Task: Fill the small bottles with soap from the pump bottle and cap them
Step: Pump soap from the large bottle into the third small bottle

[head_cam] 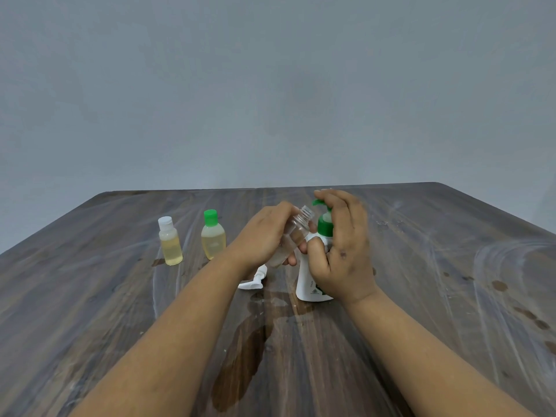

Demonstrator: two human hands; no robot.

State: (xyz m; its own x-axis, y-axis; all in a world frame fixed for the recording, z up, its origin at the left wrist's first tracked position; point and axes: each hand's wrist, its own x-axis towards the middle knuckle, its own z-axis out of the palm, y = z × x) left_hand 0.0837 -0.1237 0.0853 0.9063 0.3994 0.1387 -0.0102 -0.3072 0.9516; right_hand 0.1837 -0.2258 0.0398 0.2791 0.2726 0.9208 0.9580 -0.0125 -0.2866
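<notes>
My left hand (264,236) grips a clear small bottle (296,228), uncapped and tilted, with its threaded mouth pointing up-right toward the green pump spout. My right hand (340,245) lies over the white pump bottle (308,284); its fingers rest on the green pump head (325,218) and its thumb presses the bottle's shoulder. At the left stand two capped small bottles of yellowish soap, one with a white cap (170,242) and one with a green cap (213,236). A white cap (252,281) lies on the table under my left wrist.
The dark wooden table (451,266) carries pale smears and a wet patch (240,368) in front of the pump bottle. A plain grey wall rises behind the far edge.
</notes>
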